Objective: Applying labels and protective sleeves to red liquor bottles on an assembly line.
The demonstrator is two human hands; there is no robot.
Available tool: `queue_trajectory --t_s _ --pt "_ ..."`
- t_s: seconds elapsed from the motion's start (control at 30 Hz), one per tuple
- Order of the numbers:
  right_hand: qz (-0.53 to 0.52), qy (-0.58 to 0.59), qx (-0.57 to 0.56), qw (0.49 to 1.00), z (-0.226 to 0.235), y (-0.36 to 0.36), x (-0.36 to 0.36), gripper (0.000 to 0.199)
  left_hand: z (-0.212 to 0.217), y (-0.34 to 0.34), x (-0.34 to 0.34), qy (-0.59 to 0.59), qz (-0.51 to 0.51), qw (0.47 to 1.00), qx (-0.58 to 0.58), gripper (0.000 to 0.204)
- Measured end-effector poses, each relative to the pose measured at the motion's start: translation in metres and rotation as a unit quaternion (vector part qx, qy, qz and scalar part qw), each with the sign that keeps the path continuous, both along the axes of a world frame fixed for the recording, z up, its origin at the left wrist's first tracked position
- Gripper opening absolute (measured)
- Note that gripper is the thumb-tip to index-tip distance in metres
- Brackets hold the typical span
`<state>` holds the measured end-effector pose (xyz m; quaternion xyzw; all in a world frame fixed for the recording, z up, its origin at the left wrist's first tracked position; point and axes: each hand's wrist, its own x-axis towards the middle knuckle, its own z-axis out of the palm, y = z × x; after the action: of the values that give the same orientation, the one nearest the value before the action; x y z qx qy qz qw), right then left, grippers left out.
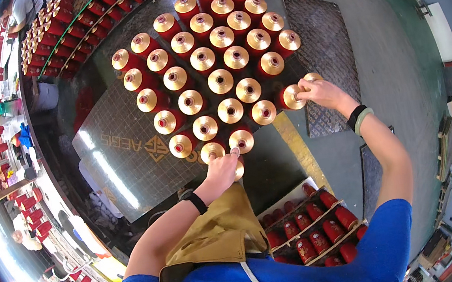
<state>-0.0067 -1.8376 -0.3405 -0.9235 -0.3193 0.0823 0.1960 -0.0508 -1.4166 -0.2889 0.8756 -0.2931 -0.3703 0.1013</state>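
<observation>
Your left hand curls its fingers around a red thread spool with a gold cap at the near edge of the cluster, the spool sitting right under your palm and touching the neighbouring gold-capped spool. Your right hand pinches the rim of another red, gold-capped spool on the cluster's right side, with one more cap just behind your fingers. Both spools stand among rows of gold-topped red spools on the dark floor mat. A cardboard box of red spools sits near your right elbow
</observation>
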Motion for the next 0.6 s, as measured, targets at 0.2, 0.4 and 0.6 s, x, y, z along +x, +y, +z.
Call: queue_trajectory --t_s 0.2,0.4,0.6 --pt "-0.012 -0.032 -0.009 0.999 -0.025 -0.011 0.026 0.021 0.0 0.004 -0.006 -0.045 -0.076 0.996 -0.014 0.042" --pt "-0.008 -0.047 -0.032 0.998 -0.027 -0.014 0.041 0.019 0.002 -0.004 -0.009 -0.022 -0.085 0.996 0.027 0.039" --pt "-0.007 0.02 -0.041 0.999 -0.014 -0.002 0.038 0.015 0.017 0.0 -0.014 -0.009 -0.073 0.996 0.042 0.037"
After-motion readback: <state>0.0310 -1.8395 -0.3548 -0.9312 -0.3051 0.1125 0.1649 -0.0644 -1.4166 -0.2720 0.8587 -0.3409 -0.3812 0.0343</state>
